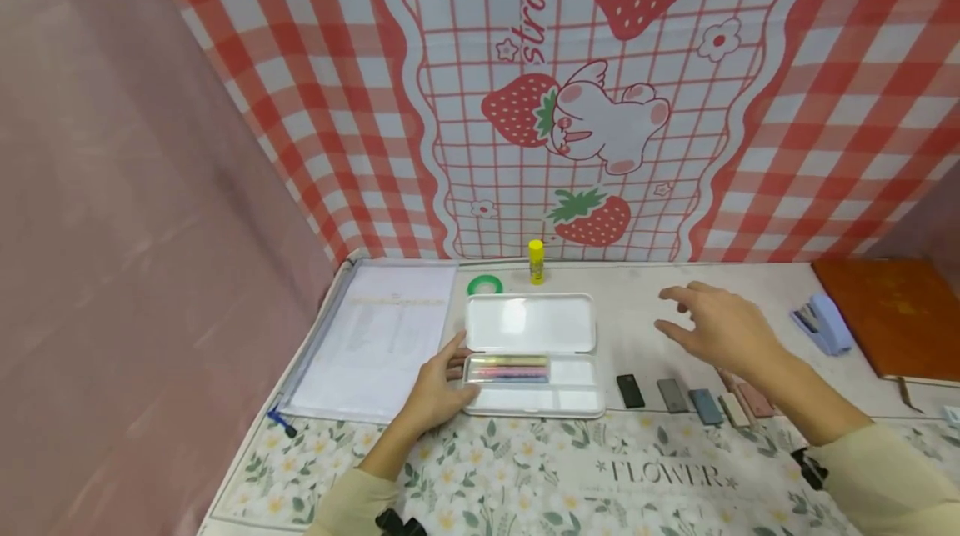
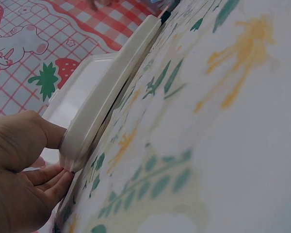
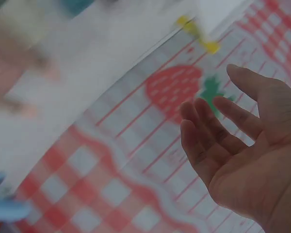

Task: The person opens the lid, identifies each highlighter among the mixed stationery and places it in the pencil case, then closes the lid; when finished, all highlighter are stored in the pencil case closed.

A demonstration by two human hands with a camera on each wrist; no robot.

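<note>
A white pencil case point(image 1: 579, 399) lies on the table with its lid point(image 1: 555, 324) folded back toward the wall. Several colored pens point(image 1: 512, 369) fill its back left compartment. My left hand point(image 1: 433, 393) holds the case's left end; the left wrist view shows the thumb over the rim point(image 2: 82, 128) and the fingers below it. Raised over the table to the right, my right hand point(image 1: 716, 328) holds nothing, its fingers loosely bent and apart. Between the case and the right forearm lie small flat blocks: black point(image 1: 630, 391), grey point(image 1: 672, 396), blue point(image 1: 706, 407), cream point(image 1: 734, 409) and pink point(image 1: 756, 401).
Behind the case are a green tape roll point(image 1: 485, 284) and an upright yellow glue stick point(image 1: 536, 262). Papers in a clear folder point(image 1: 367, 336) lie left, with a blue-and-black item point(image 1: 282, 423) at its corner. A light-blue stapler point(image 1: 823, 326) and brown notebook point(image 1: 892, 315) sit far right.
</note>
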